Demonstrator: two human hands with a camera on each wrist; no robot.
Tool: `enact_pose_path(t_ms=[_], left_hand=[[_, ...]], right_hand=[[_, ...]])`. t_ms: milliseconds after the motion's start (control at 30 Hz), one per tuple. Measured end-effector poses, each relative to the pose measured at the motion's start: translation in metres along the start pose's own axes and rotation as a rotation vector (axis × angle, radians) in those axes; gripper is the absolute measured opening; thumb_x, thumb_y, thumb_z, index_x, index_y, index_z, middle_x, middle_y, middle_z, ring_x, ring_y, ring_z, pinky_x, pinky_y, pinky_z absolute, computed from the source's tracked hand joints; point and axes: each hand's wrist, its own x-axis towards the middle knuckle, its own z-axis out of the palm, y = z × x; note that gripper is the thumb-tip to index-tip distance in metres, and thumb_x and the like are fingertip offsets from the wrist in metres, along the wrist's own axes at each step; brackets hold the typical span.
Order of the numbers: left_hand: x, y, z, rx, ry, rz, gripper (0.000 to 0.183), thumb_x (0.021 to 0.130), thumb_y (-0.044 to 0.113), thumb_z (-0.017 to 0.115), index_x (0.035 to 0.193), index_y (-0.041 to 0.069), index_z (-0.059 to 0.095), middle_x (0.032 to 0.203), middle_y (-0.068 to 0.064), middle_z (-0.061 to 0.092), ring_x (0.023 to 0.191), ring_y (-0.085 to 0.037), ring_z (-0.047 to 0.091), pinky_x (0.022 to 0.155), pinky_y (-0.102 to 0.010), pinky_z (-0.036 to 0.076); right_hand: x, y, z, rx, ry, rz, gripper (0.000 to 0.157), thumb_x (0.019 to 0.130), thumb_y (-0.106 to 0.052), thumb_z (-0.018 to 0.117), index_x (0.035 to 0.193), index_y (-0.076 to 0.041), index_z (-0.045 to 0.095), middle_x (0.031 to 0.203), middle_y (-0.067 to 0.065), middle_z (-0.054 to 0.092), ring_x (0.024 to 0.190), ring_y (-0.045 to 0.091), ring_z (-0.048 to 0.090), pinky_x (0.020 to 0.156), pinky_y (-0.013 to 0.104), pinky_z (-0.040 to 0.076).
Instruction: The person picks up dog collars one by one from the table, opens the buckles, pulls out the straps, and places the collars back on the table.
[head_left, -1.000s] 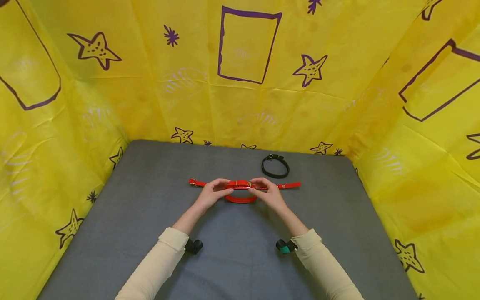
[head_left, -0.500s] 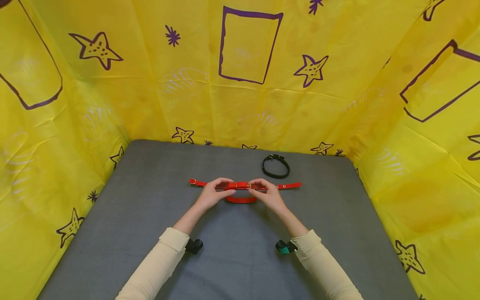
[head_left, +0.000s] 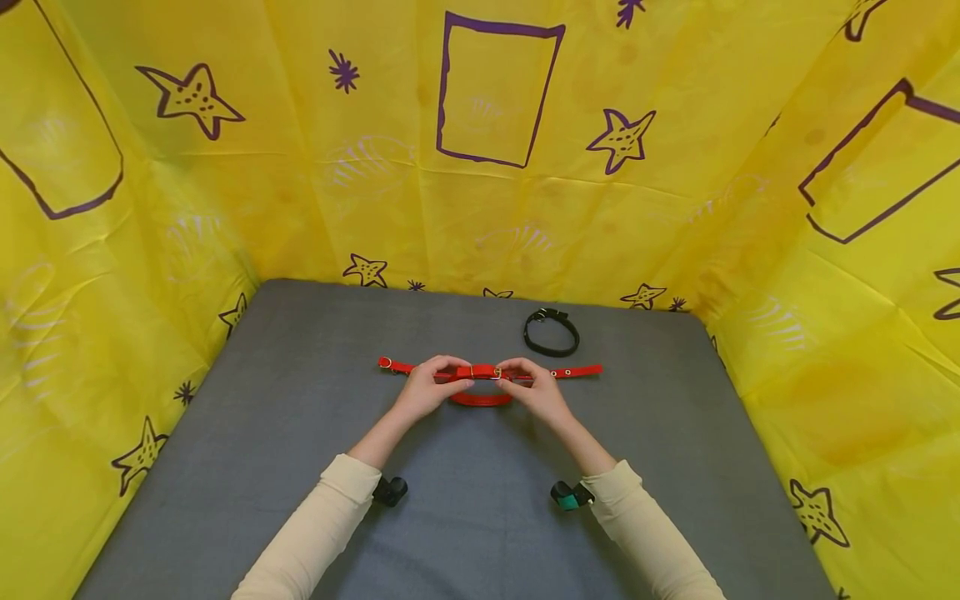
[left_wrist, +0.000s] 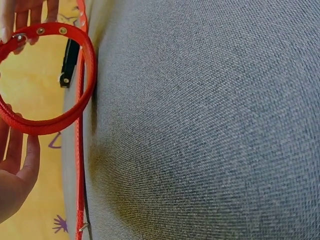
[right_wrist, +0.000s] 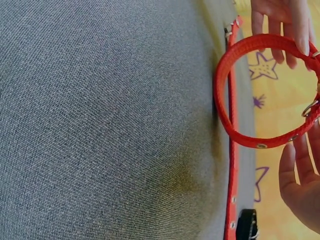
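A red collar point(head_left: 481, 401), buckled into a loop, stands upright between both hands, its gold-coloured buckle on the far upper side. My left hand point(head_left: 423, 390) pinches the strap left of the buckle between thumb and fingers. At the buckle's right side, my right hand point(head_left: 542, 396) grips the band the same way. Metal eyelets show along the loop point(left_wrist: 89, 75) in the left wrist view, and a D-ring hangs near the buckle in the right wrist view. Behind it, a second red collar point(head_left: 581, 372) lies stretched out flat and unbuckled, its middle partly hidden by the hands.
A black collar point(head_left: 553, 352), closed into a ring, lies farther back to the right on the grey cloth surface point(head_left: 480, 517). Yellow fabric walls point(head_left: 285, 200) with purple drawings enclose the surface at the back and both sides.
The left hand's fingers have shifted slightly right along the strap, towards the buckle. The right hand has barely moved, and the other two collars lie as before.
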Motion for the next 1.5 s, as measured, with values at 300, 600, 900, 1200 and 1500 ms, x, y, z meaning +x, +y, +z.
enact_pose_path(t_ms=[300,600,900,1200,1500], left_hand=[[-0.001,-0.001,0.000,-0.021,-0.010,0.018,0.029,0.083,0.025,0.080,0.109,0.018,0.072,0.107,-0.001,0.067,0.097,-0.021,0.065,0.083,-0.039,0.054],[-0.001,0.000,0.002,-0.022,-0.020,0.024,0.028,0.083,0.024,0.079,0.109,0.017,0.072,0.105,0.000,0.067,0.097,-0.020,0.064,0.085,-0.040,0.053],[-0.003,0.002,0.002,-0.027,-0.035,0.013,0.030,0.083,0.024,0.079,0.112,0.017,0.071,0.108,-0.001,0.067,0.096,-0.019,0.065,0.082,-0.037,0.054],[-0.002,0.007,0.003,0.015,-0.029,0.085,0.031,0.083,0.027,0.079,0.112,0.021,0.071,0.111,0.003,0.066,0.102,-0.020,0.062,0.088,-0.040,0.051],[-0.003,0.009,0.006,0.042,-0.015,0.120,0.028,0.084,0.026,0.078,0.110,0.019,0.072,0.108,0.002,0.067,0.102,-0.025,0.062,0.087,-0.042,0.051]], right_hand=[[0.001,-0.006,0.001,0.007,-0.038,0.008,0.034,0.087,-0.012,0.075,0.118,-0.002,0.065,0.111,0.016,0.066,0.101,0.036,0.061,0.076,0.030,0.051],[0.002,0.004,0.006,-0.002,-0.006,-0.010,0.029,0.086,-0.020,0.077,0.113,-0.013,0.068,0.107,0.003,0.067,0.097,0.031,0.060,0.078,0.036,0.048],[0.001,0.002,0.008,-0.001,-0.014,-0.044,0.023,0.088,-0.019,0.074,0.110,-0.013,0.069,0.105,0.003,0.067,0.098,0.036,0.061,0.076,0.034,0.050],[0.001,0.000,0.009,-0.020,-0.012,-0.045,0.024,0.088,-0.019,0.074,0.110,-0.013,0.069,0.108,0.002,0.067,0.099,0.031,0.061,0.079,0.038,0.050],[0.001,-0.007,0.011,-0.011,-0.058,-0.046,0.029,0.089,-0.017,0.074,0.115,-0.005,0.067,0.115,0.011,0.065,0.101,0.030,0.059,0.084,0.050,0.047]])
